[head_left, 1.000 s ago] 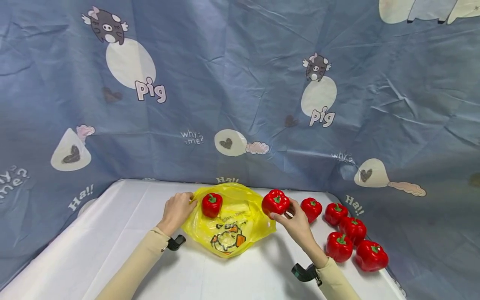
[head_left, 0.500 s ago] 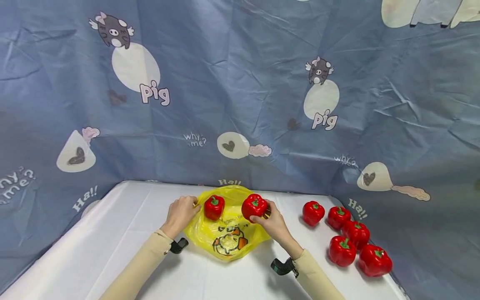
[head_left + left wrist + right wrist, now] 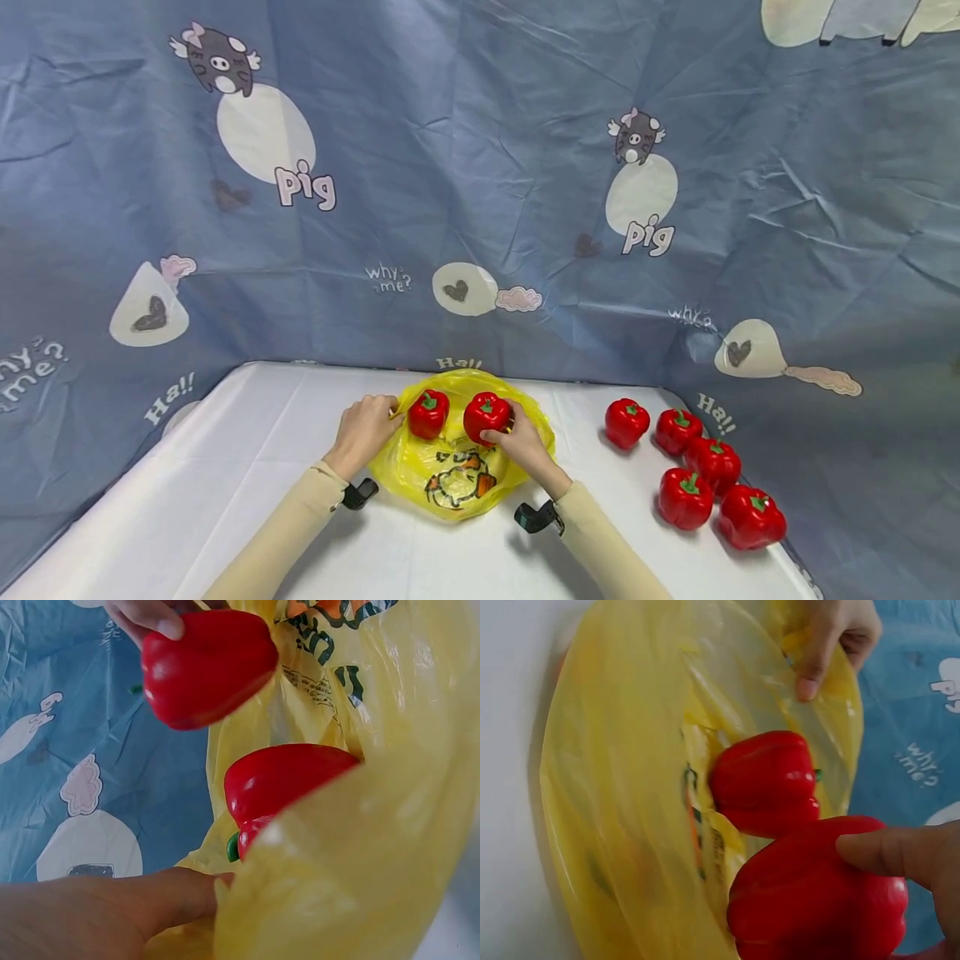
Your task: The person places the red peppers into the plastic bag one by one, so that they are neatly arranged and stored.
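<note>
My left hand [image 3: 364,435] pinches the left edge of a yellow plastic bag [image 3: 397,471], whose mouth is spread wide. Inside the bag, close to that hand, lies one red bell pepper [image 3: 428,415] with a green stem. My right hand [image 3: 525,442] grips a second red bell pepper [image 3: 483,415] over the right part of the bag's mouth, thumb on the near side. In the right wrist view the thumb [image 3: 885,851] presses on the held pepper [image 3: 817,896], and the pepper in the bag [image 3: 765,784] shows just beyond it.
To the right on the white table [image 3: 600,500], several red bell peppers [image 3: 684,498] lie in a loose group near the table's right edge, one [image 3: 626,423] a little apart on the left. A blue printed cloth [image 3: 480,192] hangs behind the table.
My right hand has carried its bell pepper leftward from beside the bag's right edge to over the open bag. The left hand has stayed on the bag's edge.
</note>
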`<state>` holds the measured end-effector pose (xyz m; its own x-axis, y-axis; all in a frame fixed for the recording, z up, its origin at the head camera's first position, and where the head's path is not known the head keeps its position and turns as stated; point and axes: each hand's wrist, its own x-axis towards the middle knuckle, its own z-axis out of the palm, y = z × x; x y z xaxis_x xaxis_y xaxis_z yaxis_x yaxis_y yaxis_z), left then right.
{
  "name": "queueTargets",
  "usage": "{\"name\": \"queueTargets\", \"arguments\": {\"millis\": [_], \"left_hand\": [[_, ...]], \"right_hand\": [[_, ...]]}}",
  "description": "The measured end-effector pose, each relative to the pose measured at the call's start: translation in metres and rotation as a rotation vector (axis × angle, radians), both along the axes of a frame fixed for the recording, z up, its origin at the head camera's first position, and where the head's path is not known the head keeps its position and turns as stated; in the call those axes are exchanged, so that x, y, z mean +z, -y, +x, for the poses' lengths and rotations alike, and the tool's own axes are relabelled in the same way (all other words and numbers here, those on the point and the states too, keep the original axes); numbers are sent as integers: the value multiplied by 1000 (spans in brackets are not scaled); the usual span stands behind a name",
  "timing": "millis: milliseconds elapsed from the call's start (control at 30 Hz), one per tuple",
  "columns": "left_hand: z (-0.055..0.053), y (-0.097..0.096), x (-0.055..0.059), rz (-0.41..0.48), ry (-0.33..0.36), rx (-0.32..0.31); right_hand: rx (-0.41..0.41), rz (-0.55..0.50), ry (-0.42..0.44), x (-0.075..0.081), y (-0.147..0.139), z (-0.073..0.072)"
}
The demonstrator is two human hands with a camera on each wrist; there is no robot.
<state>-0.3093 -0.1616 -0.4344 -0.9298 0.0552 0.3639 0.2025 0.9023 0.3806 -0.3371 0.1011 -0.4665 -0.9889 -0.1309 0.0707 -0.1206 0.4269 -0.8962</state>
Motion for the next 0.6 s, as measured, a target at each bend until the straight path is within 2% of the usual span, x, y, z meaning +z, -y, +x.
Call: {"name": "queueTargets", "arguments": {"millis": [300,600], "left_hand": [[1,-1,0,-7,-4,0],[2,0,-2,-9,-17,-10]], "right_hand": [[-46,-16,-4,-15,18,-10],[-64,-33,15,-21,32,-17]]}}
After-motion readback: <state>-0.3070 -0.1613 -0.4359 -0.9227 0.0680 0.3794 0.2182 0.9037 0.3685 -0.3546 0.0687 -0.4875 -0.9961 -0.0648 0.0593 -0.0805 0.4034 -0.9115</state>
